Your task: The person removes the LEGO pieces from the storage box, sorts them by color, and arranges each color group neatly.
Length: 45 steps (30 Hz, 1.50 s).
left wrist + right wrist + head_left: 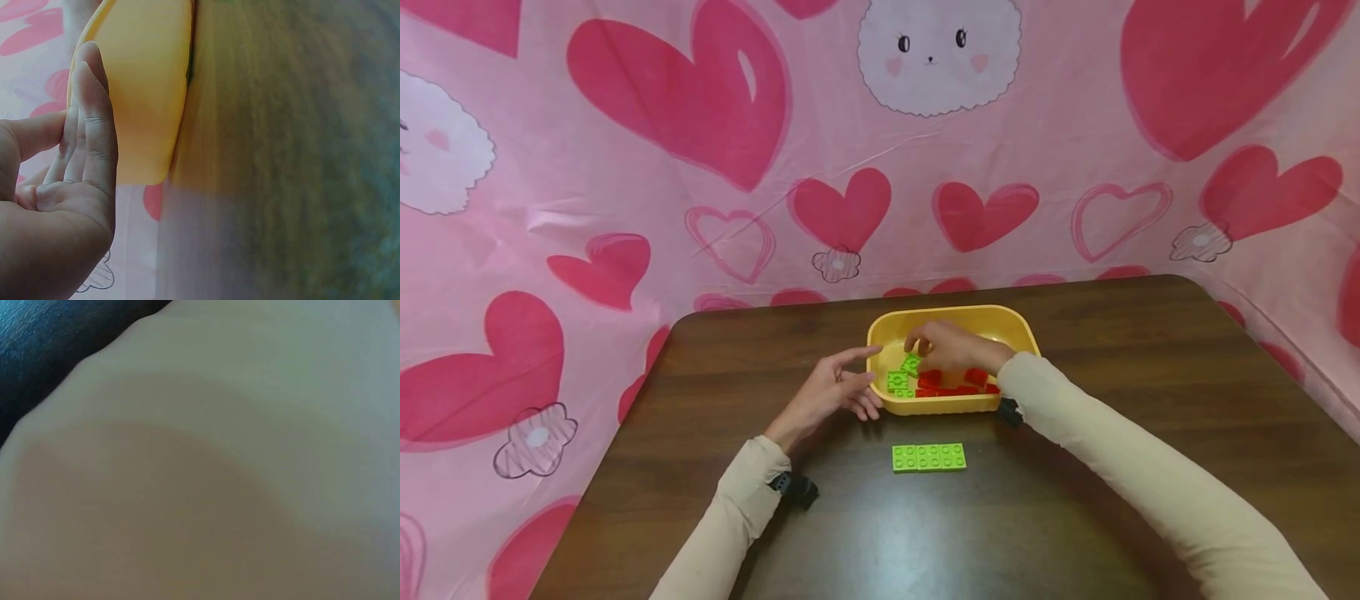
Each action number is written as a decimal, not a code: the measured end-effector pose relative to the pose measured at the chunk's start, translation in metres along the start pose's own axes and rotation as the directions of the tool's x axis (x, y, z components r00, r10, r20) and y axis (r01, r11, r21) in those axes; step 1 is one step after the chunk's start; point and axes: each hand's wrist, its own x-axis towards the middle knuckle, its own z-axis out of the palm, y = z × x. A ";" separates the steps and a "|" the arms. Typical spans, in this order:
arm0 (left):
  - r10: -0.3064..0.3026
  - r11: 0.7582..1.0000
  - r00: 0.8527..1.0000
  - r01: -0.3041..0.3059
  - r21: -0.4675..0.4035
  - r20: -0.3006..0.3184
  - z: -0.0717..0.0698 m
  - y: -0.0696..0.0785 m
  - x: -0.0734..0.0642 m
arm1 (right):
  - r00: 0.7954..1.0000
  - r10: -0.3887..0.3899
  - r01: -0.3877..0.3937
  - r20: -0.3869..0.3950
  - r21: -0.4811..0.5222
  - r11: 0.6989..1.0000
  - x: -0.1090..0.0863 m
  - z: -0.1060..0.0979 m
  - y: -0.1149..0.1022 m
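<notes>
My right hand (951,346) reaches into a yellow plastic basket (955,406), its bent fingers over a light green toy brick (912,364). Its thumb is hidden, and I cannot tell whether it pinches that brick. Beside it in the basket lie another green brick (897,381) and several red bricks (976,377). My left hand (838,387) is at the basket's left end, fingers loosely extended; in the left wrist view the fingers of this hand (69,169) overlap the basket's outer wall (147,94). A blurred pale sleeve (250,394) covers much of the right wrist view.
In front of the basket, three light green bricks (928,457) lie side by side in a row on the dark wooden table (1120,500). A pink cloth with hearts (910,142) hangs behind the table's far edge.
</notes>
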 end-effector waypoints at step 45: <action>0.022 0.999 1.000 -0.022 -0.025 0.006 0.001 -0.003 0.000 | 0.997 0.004 0.003 -0.073 0.104 0.995 -0.016 -0.004 0.021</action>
